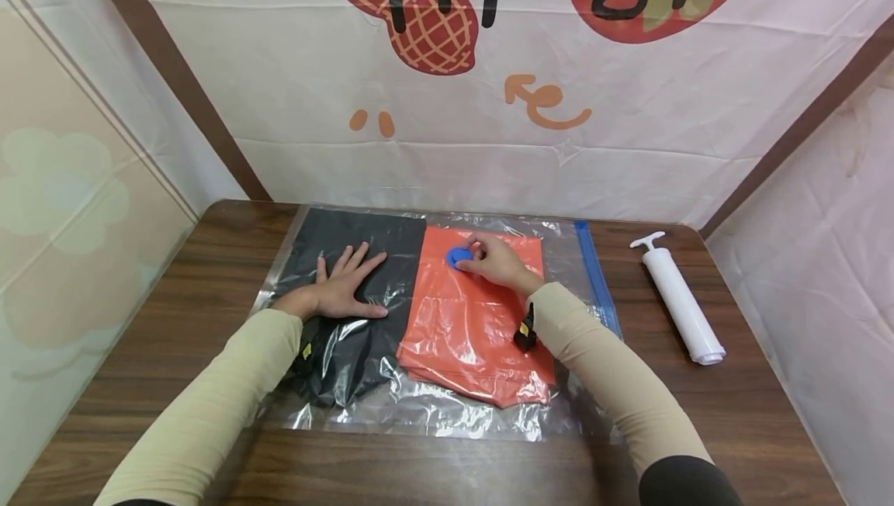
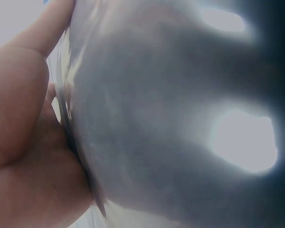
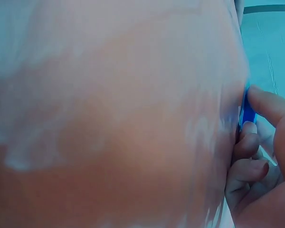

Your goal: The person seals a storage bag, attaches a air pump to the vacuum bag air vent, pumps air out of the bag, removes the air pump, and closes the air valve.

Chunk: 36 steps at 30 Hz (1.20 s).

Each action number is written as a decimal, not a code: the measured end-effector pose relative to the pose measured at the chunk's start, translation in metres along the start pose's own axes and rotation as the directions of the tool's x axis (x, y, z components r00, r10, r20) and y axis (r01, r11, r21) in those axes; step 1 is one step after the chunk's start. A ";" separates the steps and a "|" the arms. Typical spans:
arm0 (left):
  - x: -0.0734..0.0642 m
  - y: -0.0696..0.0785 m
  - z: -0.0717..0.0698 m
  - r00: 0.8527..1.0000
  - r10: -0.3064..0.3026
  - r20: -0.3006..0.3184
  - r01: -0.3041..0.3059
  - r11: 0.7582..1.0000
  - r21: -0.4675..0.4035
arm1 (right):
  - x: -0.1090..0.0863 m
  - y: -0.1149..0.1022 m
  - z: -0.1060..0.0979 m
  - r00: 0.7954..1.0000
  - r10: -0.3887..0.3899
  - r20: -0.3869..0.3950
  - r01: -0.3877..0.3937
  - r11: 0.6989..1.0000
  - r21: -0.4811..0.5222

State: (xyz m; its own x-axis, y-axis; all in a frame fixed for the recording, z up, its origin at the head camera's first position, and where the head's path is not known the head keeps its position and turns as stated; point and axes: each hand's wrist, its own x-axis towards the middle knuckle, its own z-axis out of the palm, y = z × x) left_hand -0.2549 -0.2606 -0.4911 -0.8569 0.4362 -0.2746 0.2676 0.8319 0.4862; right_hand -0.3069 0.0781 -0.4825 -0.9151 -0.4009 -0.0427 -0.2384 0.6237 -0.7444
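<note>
A clear vacuum storage bag lies flat on the table, with a folded black garment inside on the left and a folded orange-red garment on the right. My left hand rests on the bag over the black garment, fingers spread. With thumb and fingers, my right hand pinches the round blue valve cap above the orange-red garment. In the right wrist view the blue valve cap shows edge-on at the fingertips. Shiny plastic over the black garment fills most of the left wrist view.
A white hand pump with a T-shaped handle lies on the table to the right of the bag. The bag's blue zip strip runs along its right edge. A printed cloth hangs behind the brown wooden table.
</note>
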 end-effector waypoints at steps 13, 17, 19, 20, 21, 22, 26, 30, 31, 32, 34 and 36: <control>-0.004 0.004 -0.003 1.000 0.011 0.003 -0.011 1.000 -0.018 | 0.002 -0.011 0.005 0.995 0.049 -0.087 -0.061 0.987 -0.149; -0.005 0.004 -0.005 1.000 0.010 0.002 -0.010 1.000 -0.016 | 0.001 -0.020 0.007 0.989 0.099 -0.107 -0.118 0.973 -0.198; -0.005 0.003 -0.004 1.000 0.003 0.003 -0.003 1.000 -0.001 | 0.001 -0.024 0.008 0.986 0.120 -0.114 -0.142 0.966 -0.215; -0.004 0.002 -0.003 1.000 0.004 0.005 -0.004 1.000 0.003 | 0.001 -0.025 0.008 0.984 0.132 -0.120 -0.156 0.963 -0.218; -0.004 0.002 -0.002 1.000 0.004 0.006 -0.004 1.000 0.008 | 0.001 -0.026 0.009 0.982 0.144 -0.126 -0.169 0.961 -0.220; -0.003 0.001 -0.002 1.000 0.005 0.006 -0.005 1.000 0.014 | 0.001 -0.026 0.009 0.979 0.156 -0.130 -0.181 0.959 -0.219; -0.005 0.003 -0.002 1.000 0.018 0.003 -0.018 1.000 0.012 | -0.001 -0.027 0.009 0.973 0.191 -0.127 -0.214 0.953 -0.215; -0.007 0.006 -0.004 1.000 0.024 0.013 -0.024 1.000 0.008 | -0.004 -0.028 0.007 0.976 0.199 -0.091 -0.214 0.953 -0.216; -0.006 0.007 -0.005 1.000 0.019 0.019 -0.020 1.000 0.011 | -0.005 -0.029 0.005 0.977 0.199 -0.082 -0.212 0.953 -0.216; -0.006 0.008 -0.005 1.000 0.015 0.025 -0.016 1.000 0.017 | -0.005 -0.029 0.004 0.977 0.199 -0.071 -0.210 0.954 -0.215; -0.006 0.011 -0.007 0.999 0.000 0.042 -0.002 0.999 0.046 | -0.007 -0.030 0.000 0.980 0.194 -0.045 -0.199 0.955 -0.218; -0.006 0.015 -0.011 0.998 -0.015 0.058 0.011 0.997 0.075 | -0.008 -0.030 -0.005 0.983 0.184 -0.025 -0.185 0.960 -0.212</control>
State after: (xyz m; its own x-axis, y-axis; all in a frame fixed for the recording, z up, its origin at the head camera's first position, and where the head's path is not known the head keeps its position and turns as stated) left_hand -0.2505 -0.2548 -0.4730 -0.8341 0.4426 -0.3293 0.2904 0.8598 0.4200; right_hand -0.2940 0.0660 -0.4572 -0.9513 -0.2622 -0.1622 -0.1283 0.8151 -0.5649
